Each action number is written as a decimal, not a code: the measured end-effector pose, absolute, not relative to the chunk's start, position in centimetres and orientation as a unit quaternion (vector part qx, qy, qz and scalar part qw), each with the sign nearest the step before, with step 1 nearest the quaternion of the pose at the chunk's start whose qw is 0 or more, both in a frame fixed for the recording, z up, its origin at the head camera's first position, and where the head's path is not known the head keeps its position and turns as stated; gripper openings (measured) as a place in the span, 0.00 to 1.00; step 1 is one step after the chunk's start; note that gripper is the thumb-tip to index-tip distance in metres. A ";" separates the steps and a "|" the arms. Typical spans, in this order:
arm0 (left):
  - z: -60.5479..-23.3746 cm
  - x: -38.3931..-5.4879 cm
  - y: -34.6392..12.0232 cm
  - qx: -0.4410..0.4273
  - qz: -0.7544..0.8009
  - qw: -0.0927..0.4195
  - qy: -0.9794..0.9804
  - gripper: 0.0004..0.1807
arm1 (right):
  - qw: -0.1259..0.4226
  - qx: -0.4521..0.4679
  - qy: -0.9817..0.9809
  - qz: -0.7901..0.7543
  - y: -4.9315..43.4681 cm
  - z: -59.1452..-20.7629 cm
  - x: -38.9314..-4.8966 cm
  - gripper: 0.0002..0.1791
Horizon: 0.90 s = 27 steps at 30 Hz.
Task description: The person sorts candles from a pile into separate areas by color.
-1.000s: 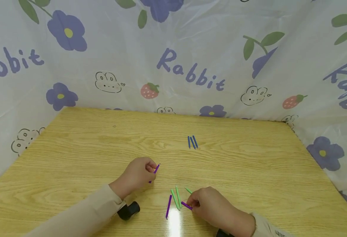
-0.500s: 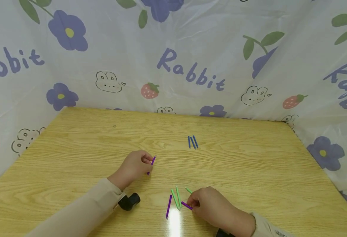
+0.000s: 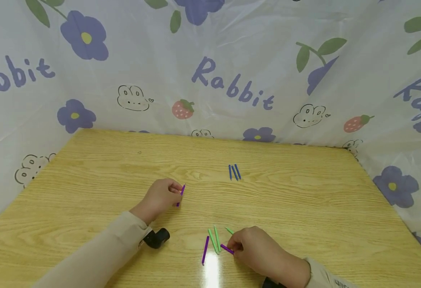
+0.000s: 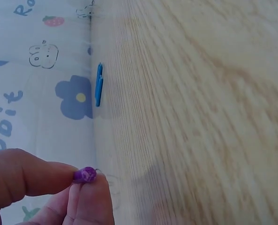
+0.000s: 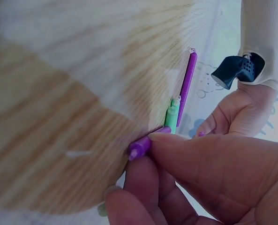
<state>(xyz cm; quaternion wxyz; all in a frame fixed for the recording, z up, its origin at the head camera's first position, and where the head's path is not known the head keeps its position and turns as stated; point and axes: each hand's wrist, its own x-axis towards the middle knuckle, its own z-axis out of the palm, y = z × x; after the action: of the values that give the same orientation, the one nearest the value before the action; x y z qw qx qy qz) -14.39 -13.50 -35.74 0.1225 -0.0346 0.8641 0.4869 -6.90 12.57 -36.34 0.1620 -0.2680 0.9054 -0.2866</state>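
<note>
My left hand (image 3: 160, 198) pinches a purple crayon (image 4: 85, 175) between thumb and fingers, over the middle-left of the table; its blunt end faces the left wrist camera. My right hand (image 3: 255, 250) pinches another purple crayon (image 5: 141, 146) close to the wood, its tapered tip showing in the right wrist view. A third purple crayon (image 3: 205, 250) lies left of the right hand. Between that one and the right hand lie two green crayons (image 3: 214, 241) side by side. Another green crayon (image 3: 229, 231) is partly hidden behind the right hand.
Three blue crayons (image 3: 234, 172) lie in a row farther back on the wooden table (image 3: 304, 188). A white curtain (image 3: 152, 60) printed with rabbits and flowers hangs around the far and side edges. A black wrist camera (image 3: 157, 238) sits under the left sleeve.
My left hand has moved back and to the left with its purple crayon, away from the green ones. The right hand has stayed in place with its crayon.
</note>
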 end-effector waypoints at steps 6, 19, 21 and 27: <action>-36.1 -14.9 -13.9 -0.046 0.502 0.124 0.855 0.12 | 0.161 -0.271 0.906 -0.284 12.7 -36.5 -7.0 0.08; -36.5 -15.7 -14.3 -0.063 0.509 0.128 0.849 0.11 | 0.163 -0.263 0.907 -0.287 12.6 -36.4 -7.0 0.08; -36.6 -15.8 -14.4 -0.061 0.513 0.128 0.847 0.11 | 0.164 -0.262 0.907 -0.287 12.6 -36.5 -7.0 0.08; -36.8 -16.1 -14.4 -0.063 0.521 0.126 0.842 0.11 | 0.165 -0.264 0.906 -0.286 12.7 -36.4 -7.0 0.08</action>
<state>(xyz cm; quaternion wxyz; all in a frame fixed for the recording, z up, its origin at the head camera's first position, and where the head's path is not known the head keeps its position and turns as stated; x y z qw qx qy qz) -16.09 -14.41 -36.84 0.1264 -0.0632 0.8416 0.5213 -7.03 12.66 -36.45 0.1647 -0.2641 0.9062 -0.2863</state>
